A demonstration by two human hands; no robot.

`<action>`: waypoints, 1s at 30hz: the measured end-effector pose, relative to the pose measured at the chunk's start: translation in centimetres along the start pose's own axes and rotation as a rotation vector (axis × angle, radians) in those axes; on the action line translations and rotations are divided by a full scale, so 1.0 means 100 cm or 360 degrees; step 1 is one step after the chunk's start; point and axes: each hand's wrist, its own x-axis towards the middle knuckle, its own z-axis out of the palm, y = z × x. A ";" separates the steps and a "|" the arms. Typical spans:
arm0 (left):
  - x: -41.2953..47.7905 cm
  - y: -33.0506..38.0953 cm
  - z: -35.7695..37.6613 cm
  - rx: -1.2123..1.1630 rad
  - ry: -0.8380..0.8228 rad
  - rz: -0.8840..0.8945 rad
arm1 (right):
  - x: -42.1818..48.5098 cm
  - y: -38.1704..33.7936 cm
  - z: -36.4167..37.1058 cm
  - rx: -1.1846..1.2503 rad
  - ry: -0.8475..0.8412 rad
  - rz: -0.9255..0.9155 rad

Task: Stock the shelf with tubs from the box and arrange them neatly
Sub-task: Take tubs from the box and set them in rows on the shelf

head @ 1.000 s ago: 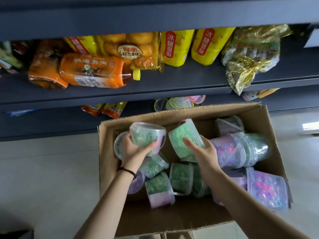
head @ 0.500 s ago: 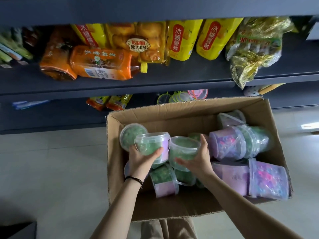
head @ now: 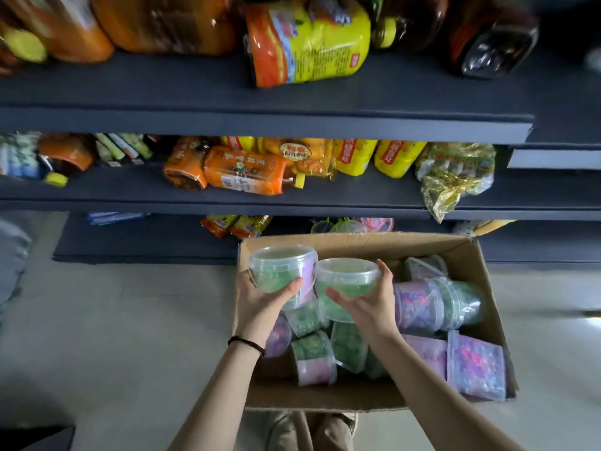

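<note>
Left hand: the left hand (head: 263,296) is wrapped around an upright green tub (head: 282,271), palm low on its wall, thumb across the front.
Right hand: the right hand (head: 369,299) cups a second green tub (head: 347,278) from below and behind, fingers curled over its far rim.
Position of tubs: both are held above the left part of the cardboard box (head: 357,242), lids up, side by side and nearly touching.
Step in hand: judged to be carrying the pair up to the shelf.
Doing it well: keep both tubs level, lift clear of the box wall, set them down lids up in a row with labels facing forward.
Destination: the bottom shelf (head: 146,245), where a few clear tubs (head: 353,225) already show behind the box, seems likely.
Count, held: two tubs.
Count, in box: roughly ten, green and purple, mostly on their sides; the exact number is hidden by overlap.
Count, shelf tiers: three.
</note>
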 end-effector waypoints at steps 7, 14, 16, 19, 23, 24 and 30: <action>-0.070 0.170 -0.066 -0.0306 0.0051 0.0536 | -0.057 -0.167 -0.055 0.0307 -0.0017 -0.0554; -0.144 0.283 -0.145 -0.0523 0.0176 0.0864 | -0.129 -0.305 -0.075 0.0404 -0.0158 -0.0959; -0.151 0.309 -0.172 -0.0512 0.0154 0.0938 | -0.145 -0.339 -0.070 0.0400 -0.0161 -0.1033; -0.156 0.343 -0.215 -0.0497 0.0171 0.1035 | -0.164 -0.389 -0.050 0.0403 -0.0145 -0.1126; -0.144 0.375 -0.288 -0.0507 0.0301 0.1133 | -0.186 -0.451 0.001 0.0494 -0.0249 -0.1191; -0.137 0.380 -0.308 -0.0503 0.0318 0.1140 | -0.192 -0.464 0.019 0.0513 -0.0277 -0.1205; -0.095 0.405 -0.411 -0.0457 0.0455 0.1156 | -0.212 -0.523 0.127 0.0547 -0.0298 -0.1209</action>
